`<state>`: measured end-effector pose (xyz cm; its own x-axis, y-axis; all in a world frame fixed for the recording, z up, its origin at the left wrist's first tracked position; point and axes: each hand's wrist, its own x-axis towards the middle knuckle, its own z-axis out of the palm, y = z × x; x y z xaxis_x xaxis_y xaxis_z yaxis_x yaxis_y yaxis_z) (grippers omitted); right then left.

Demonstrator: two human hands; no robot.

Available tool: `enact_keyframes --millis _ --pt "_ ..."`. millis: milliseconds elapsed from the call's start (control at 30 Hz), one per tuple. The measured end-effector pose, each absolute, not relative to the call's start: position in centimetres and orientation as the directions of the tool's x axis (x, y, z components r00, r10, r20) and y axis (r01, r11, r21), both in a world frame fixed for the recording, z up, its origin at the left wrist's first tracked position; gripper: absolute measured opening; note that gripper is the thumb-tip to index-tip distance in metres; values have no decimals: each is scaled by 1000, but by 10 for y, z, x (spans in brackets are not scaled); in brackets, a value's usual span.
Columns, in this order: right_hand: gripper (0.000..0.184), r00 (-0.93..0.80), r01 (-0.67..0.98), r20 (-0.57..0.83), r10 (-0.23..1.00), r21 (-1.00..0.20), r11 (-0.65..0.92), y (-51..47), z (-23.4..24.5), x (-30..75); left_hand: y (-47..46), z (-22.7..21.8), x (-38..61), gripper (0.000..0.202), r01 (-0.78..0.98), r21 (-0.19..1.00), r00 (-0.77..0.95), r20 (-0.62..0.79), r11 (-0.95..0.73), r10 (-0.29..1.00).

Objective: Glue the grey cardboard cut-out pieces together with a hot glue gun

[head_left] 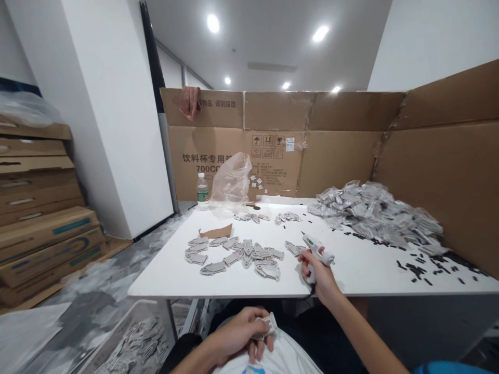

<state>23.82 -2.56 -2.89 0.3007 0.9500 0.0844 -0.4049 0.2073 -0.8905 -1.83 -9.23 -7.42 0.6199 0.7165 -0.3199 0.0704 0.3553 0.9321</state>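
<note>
Left hand (237, 335) low over the lap, fingers curled firmly around a grey cut-out piece (268, 325). Right hand (318, 275) clenched on the grip of a hot glue gun (316, 248), just in from the desk's (163, 280) front edge. Off the near left corner, a crate (125, 319) of similar pieces. Mid-desk, loose grey pieces (234, 257); toward the far right corner, a heaped pile (374, 212) and black bits (417, 270).

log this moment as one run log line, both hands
left hand: holds pale cut-out piece | right hand: holds hot glue gun | white table: grey cut-outs laid out
</note>
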Motion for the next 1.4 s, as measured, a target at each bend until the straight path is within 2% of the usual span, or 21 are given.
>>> enact_keyframes --millis 267,467,600,733,900,1033,1100,1267,1400 --pt "44 311 -370 93 946 -905 210 -26 -29 239 -94 -73 -17 48 81 935 616 -320 346 720" --pt "44 313 -389 99 945 -894 222 -26 -29 237 -103 -64 -15 48 172 954 598 -299 245 744" --pt "45 308 -387 126 943 -889 245 -25 -29 237 -111 -38 -16 32 248 964 635 -239 99 735" --pt "44 318 -388 126 940 -887 250 -23 -32 237 -112 4 -18 21 295 944 704 -113 -145 701" --pt "43 323 -376 107 940 -897 231 -20 -36 236 -88 44 -15 22 234 896 721 101 -377 686" --pt "42 337 -380 102 936 -895 235 -20 -37 237 -51 51 -7 27 142 865 622 299 -480 723" --pt "41 330 -372 106 938 -899 233 -21 -36 238 -32 47 -1 31 112 855 512 386 -506 767" --pt "44 324 -360 128 937 -900 247 -22 -35 238 -5 21 12 41 -27 922 149 386 -386 911" --pt "46 336 -330 139 931 -909 255 -24 -33 237 -7 6 12 36 -38 903 70 429 -427 901"
